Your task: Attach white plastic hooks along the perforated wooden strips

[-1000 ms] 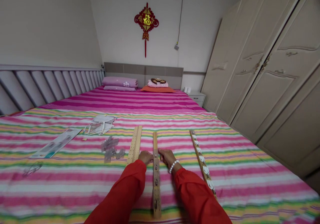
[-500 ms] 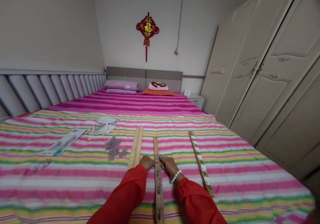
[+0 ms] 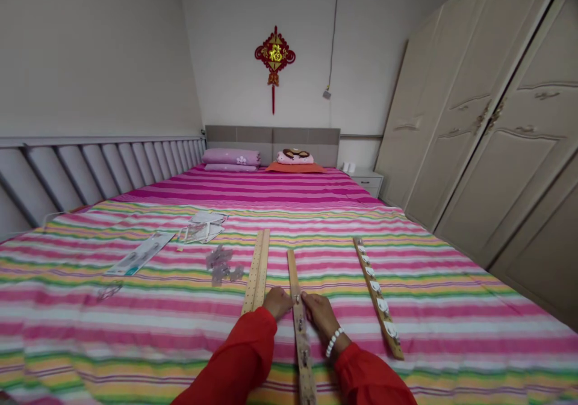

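Note:
A narrow wooden strip (image 3: 299,339) with metal hook-like pieces along it lies lengthwise before me on the striped bed sheet. My left hand (image 3: 277,302) is closed at its left edge, fingertips against the wood near the uppermost metal piece (image 3: 297,298). From the opposite side, my right hand (image 3: 321,313), with a white bead bracelet (image 3: 334,341) at the wrist, pinches the right edge at the same height. The strip's far end is bare wood. Just left of my left hand lie pale wooden strips (image 3: 256,272) with rows of holes.
On the right lies another wooden strip (image 3: 378,301) carrying several white round pieces. To the left are small greyish clear pieces (image 3: 221,265), a pile of plastic packets (image 3: 203,227), a long clear package (image 3: 142,253) and thin metal rings (image 3: 109,289). A wardrobe (image 3: 487,122) stands at right.
My view has turned slightly left, so everything sits further right in the picture. Both hands stay at the wooden strip, around its uppermost metal piece.

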{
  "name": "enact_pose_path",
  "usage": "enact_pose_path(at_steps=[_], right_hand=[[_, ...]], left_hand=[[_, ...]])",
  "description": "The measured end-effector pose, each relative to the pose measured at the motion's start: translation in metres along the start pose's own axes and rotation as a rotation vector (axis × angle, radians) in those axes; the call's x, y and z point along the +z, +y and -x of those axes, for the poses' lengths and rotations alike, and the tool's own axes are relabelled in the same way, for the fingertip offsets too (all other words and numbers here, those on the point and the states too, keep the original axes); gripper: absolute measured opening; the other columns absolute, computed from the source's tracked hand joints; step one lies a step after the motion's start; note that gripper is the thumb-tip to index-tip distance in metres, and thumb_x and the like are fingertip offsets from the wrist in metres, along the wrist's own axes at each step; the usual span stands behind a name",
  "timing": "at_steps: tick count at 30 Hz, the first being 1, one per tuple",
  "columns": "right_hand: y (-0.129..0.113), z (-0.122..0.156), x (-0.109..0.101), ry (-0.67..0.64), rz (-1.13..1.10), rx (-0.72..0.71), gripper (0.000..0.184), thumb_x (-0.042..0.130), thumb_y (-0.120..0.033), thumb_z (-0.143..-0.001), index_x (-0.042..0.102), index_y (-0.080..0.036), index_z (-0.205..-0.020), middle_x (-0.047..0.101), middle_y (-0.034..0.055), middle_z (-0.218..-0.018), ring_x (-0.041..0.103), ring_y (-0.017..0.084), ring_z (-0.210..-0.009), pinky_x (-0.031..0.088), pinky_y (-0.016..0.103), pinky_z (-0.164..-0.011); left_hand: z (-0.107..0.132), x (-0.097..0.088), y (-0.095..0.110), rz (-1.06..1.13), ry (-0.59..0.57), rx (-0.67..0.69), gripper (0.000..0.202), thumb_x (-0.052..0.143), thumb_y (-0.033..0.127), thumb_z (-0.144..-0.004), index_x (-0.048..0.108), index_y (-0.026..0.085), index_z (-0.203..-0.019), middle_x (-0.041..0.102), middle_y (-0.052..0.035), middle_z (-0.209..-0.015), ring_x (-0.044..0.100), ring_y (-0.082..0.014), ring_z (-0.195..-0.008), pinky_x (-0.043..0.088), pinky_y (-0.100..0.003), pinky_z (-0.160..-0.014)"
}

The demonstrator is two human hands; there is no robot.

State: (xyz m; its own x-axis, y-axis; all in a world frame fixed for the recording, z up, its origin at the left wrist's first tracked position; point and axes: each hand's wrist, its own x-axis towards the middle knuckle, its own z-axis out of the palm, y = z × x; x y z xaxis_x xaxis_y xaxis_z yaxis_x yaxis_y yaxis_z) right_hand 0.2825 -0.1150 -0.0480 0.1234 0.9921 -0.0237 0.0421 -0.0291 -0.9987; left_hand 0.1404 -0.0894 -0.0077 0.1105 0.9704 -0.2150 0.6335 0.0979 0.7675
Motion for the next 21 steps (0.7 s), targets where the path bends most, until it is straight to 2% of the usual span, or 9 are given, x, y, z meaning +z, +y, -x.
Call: enact_pose_path(at_steps=[3,5,6,9,10,13,17,19,21], right_hand=[[0.001,0.000,-0.001,0.018,-0.053,0.016,0.048,0.057,-0.054,-0.075,0.042,-0.023,-0.042,0.036,-0.0056,-0.034,0.029,0.010,-0.035,0.020,0.025,-0.041],[0.001,0.000,-0.001,0.022,-0.086,0.028,0.046,0.059,-0.055,-0.073,0.043,-0.022,-0.045,0.036,-0.0064,-0.034,0.028,0.009,-0.035,0.020,0.025,-0.041],[0.001,-0.001,-0.001,0.026,-0.101,0.034,0.045,0.059,-0.055,-0.072,0.044,-0.022,-0.046,0.037,-0.0067,-0.034,0.028,0.009,-0.035,0.019,0.025,-0.041],[0.002,-0.001,-0.001,0.042,-0.137,0.043,0.044,0.061,-0.056,-0.071,0.045,-0.021,-0.048,0.037,-0.0074,-0.034,0.028,0.008,-0.035,0.018,0.024,-0.041],[0.003,-0.001,0.000,0.048,-0.141,0.041,0.044,0.061,-0.056,-0.070,0.046,-0.021,-0.048,0.037,-0.0075,-0.034,0.028,0.008,-0.035,0.018,0.024,-0.041],[0.003,0.000,0.000,0.057,-0.141,0.025,0.045,0.061,-0.057,-0.070,0.046,-0.020,-0.049,0.038,-0.0074,-0.034,0.029,0.007,-0.035,0.018,0.024,-0.041],[0.003,0.000,0.000,0.063,-0.149,0.006,0.046,0.061,-0.058,-0.069,0.046,-0.020,-0.048,0.038,-0.0072,-0.035,0.029,0.007,-0.035,0.019,0.024,-0.041],[0.004,0.000,-0.001,0.068,-0.154,0.005,0.046,0.062,-0.058,-0.068,0.046,-0.020,-0.048,0.037,-0.0074,-0.035,0.029,0.007,-0.036,0.019,0.024,-0.041],[0.003,0.001,-0.001,0.073,-0.163,0.017,0.045,0.063,-0.058,-0.067,0.047,-0.020,-0.048,0.037,-0.0075,-0.035,0.028,0.007,-0.035,0.018,0.024,-0.041]], left_hand=[[-0.002,-0.015,-0.002,0.047,0.085,0.025,0.013,0.059,0.021,-0.066,0.056,0.017,-0.055,0.061,-0.0019,-0.053,0.059,-0.0166,-0.057,0.042,-0.024,-0.054],[-0.005,-0.035,-0.008,0.078,0.212,0.050,0.007,0.057,0.022,-0.068,0.060,0.017,-0.064,0.065,-0.0021,-0.064,0.061,-0.0164,-0.067,0.044,-0.023,-0.061],[-0.007,-0.046,-0.013,0.091,0.292,0.064,0.008,0.055,0.023,-0.070,0.061,0.017,-0.070,0.066,-0.0023,-0.070,0.062,-0.0163,-0.072,0.045,-0.023,-0.065],[-0.013,-0.081,-0.032,0.103,0.654,0.071,0.016,0.058,0.029,-0.069,0.062,0.016,-0.076,0.064,-0.0022,-0.070,0.061,-0.0182,-0.069,0.047,-0.027,-0.066],[-0.014,-0.090,-0.038,0.087,0.703,0.067,0.019,0.058,0.030,-0.068,0.062,0.016,-0.079,0.064,-0.0038,-0.075,0.061,-0.0195,-0.072,0.048,-0.029,-0.069],[-0.015,-0.108,-0.054,-0.069,0.778,0.063,0.026,0.061,0.037,-0.068,0.064,0.014,-0.080,0.065,-0.0097,-0.085,0.061,-0.0250,-0.086,0.047,-0.034,-0.078],[-0.013,-0.111,-0.064,-0.297,0.772,-0.010,0.020,0.058,0.034,-0.073,0.067,0.016,-0.071,0.066,-0.0117,-0.083,0.060,-0.0294,-0.088,0.045,-0.039,-0.078],[-0.011,-0.110,-0.065,-0.232,0.769,-0.036,0.013,0.059,0.026,-0.071,0.066,0.017,-0.066,0.066,-0.0094,-0.081,0.060,-0.0280,-0.086,0.045,-0.037,-0.077],[-0.008,-0.110,-0.064,-0.053,0.744,-0.051,0.008,0.061,0.020,-0.067,0.064,0.017,-0.060,0.064,-0.0058,-0.074,0.060,-0.0250,-0.083,0.045,-0.034,-0.075]])
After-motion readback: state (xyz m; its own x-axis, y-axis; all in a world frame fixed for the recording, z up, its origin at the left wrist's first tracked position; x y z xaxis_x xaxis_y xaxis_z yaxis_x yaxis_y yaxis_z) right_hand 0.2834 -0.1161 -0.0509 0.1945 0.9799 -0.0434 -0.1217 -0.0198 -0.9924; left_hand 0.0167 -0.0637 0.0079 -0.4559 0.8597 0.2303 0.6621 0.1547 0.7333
